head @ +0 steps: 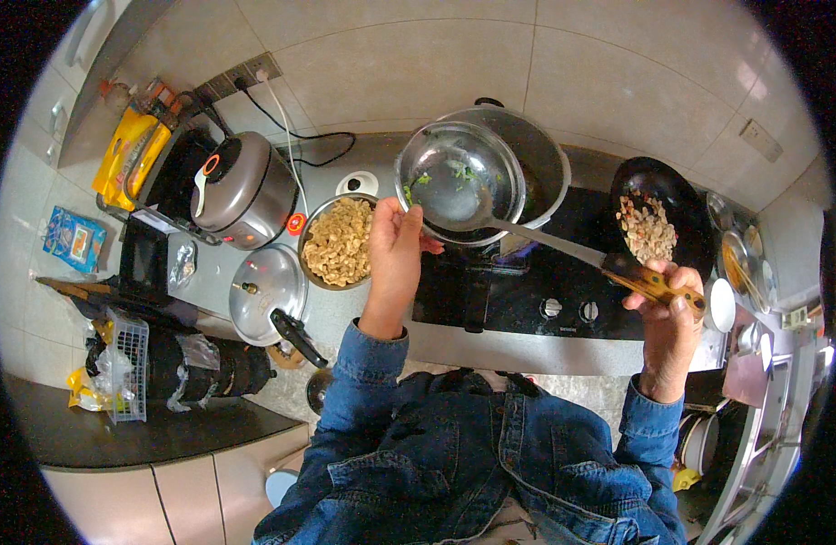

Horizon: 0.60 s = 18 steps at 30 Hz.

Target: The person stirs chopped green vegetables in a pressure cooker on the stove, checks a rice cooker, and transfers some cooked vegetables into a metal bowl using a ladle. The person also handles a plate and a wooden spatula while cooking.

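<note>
My left hand (399, 246) grips the rim of a shiny metal bowl (515, 178), tilted over a large metal pot (550, 136) on the hob. Bits of chopped greens (464, 172) cling to the bowl's inside. In my right hand (670, 300) is the wooden handle of a metal ladle (561, 238), its broad head inside the bowl. A black wok (690, 211) behind my right hand holds pale sliced food pieces (646, 228) with red bits. Left of my left hand, another metal bowl (305, 267) is filled with light brown chunks (339, 242).
A pressure cooker lid (264, 313) with a black handle lies at the counter's left, near an electric cooker (244, 191). The black gas hob (499, 300) has knobs (551, 308) at its front. Stacked dishes (734, 248) stand at the right. A plastic basket (129, 368) is at the lower left.
</note>
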Available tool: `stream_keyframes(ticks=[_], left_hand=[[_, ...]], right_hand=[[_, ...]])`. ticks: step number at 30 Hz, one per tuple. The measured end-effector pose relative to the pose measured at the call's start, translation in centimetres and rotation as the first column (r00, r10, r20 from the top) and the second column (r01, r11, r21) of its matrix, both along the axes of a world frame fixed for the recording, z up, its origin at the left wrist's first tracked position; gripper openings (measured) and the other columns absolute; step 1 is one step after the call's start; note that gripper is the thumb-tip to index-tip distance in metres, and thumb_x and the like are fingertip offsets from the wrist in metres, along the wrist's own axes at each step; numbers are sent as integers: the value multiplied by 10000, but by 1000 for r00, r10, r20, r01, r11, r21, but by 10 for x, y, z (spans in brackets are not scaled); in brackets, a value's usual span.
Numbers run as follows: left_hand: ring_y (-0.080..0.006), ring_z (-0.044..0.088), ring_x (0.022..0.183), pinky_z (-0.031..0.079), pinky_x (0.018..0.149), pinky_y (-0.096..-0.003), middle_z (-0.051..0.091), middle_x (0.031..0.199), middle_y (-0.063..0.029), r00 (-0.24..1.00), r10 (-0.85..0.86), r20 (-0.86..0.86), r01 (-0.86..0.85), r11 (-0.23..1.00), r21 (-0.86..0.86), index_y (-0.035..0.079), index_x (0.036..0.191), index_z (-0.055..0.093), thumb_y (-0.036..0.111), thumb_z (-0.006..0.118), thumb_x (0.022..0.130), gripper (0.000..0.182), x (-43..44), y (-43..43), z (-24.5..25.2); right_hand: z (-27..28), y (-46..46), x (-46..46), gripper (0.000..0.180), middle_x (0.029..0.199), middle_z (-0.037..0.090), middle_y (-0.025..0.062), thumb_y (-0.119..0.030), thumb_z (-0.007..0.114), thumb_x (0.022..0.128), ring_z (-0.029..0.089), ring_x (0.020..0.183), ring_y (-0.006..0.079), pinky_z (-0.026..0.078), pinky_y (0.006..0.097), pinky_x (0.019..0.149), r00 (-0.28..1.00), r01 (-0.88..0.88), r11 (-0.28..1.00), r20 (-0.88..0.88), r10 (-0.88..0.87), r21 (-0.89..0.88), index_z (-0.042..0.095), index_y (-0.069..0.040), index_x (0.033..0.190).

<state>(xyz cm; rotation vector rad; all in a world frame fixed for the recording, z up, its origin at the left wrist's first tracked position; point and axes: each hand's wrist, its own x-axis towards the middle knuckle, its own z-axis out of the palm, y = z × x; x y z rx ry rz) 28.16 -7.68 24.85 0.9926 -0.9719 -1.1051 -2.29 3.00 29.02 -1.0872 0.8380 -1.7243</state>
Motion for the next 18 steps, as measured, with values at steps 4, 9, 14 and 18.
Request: stream_keyframes(ticks=[4,9,14,18], left_hand=[[-115,563,527,512,500,-248,564,714,-44,1000,-9,11,9,1000,9,49,934,454,119,492,982,92,0,-1,0],[-113,573,536,510,494,-245,570,702,-43,998,-54,21,54,999,6,48,933,458,120,494,982,95,-3,-3,-3],[-104,571,538,505,489,-234,570,694,-35,996,-70,56,69,997,14,51,932,462,111,496,980,83,-5,-4,-3],[-98,572,541,504,488,-231,566,710,-35,986,-62,154,61,998,10,58,924,454,107,496,980,85,-5,-5,-4]], right_hand=[[-5,1,0,295,1193,558,205,-242,615,867,658,814,276,583,377,732,999,-2,1000,43,1,22,488,-52,1055],[-11,1,1,280,1199,562,206,-255,610,892,665,808,279,590,375,728,992,17,999,128,-22,42,489,-65,1059],[-14,0,4,273,1208,566,203,-264,602,910,676,796,287,596,383,720,973,-9,997,229,-10,83,495,-74,1073],[-17,-1,6,273,1196,576,203,-263,602,909,683,799,291,600,395,721,963,17,994,266,-45,106,503,-76,1083]])
